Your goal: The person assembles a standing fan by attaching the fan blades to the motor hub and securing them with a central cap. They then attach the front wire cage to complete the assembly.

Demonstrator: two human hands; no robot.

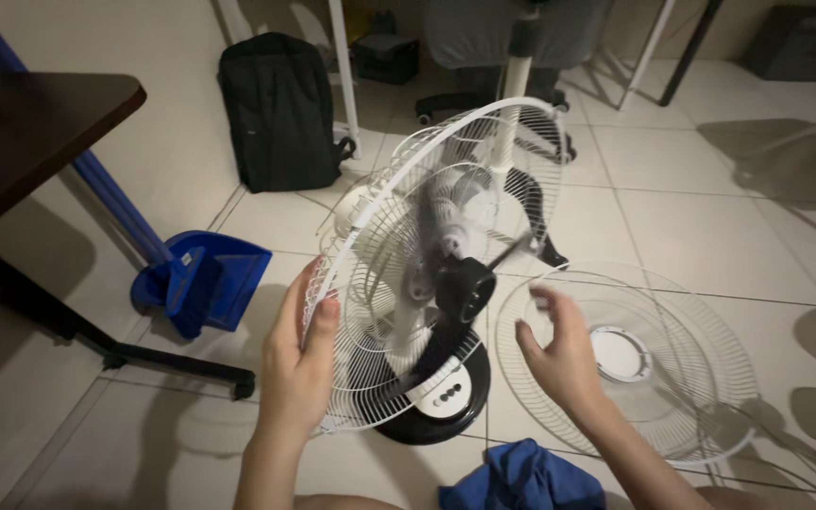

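Gripping the rim of the rear fan guard (pixel 370 312), the left hand (pixel 297 364) has its fingers closed around the white wire edge on the near left side, thumb lying against the grille. The guard sits tilted on the pedestal fan (pixel 446 283), whose black round base (pixel 441 401) with its white button panel rests on the tiled floor (pixel 691 217). At the centre of the guard the black motor hub (pixel 465 288) shows, with translucent blades blurred around it. The right hand (pixel 559 354) hovers beside the hub, fingers spread apart and holding nothing; it is blurred. Just beyond that hand the detached front fan guard (pixel 672 378) lies flat on the floor, touching nothing else visible. A blue cloth (pixel 521 477) lies near the bottom edge, between the forearms. Well apart to the left stand a blue dustpan (pixel 205 279) and a dark table (pixel 21 132); a black backpack (pixel 280 109) leans further back.
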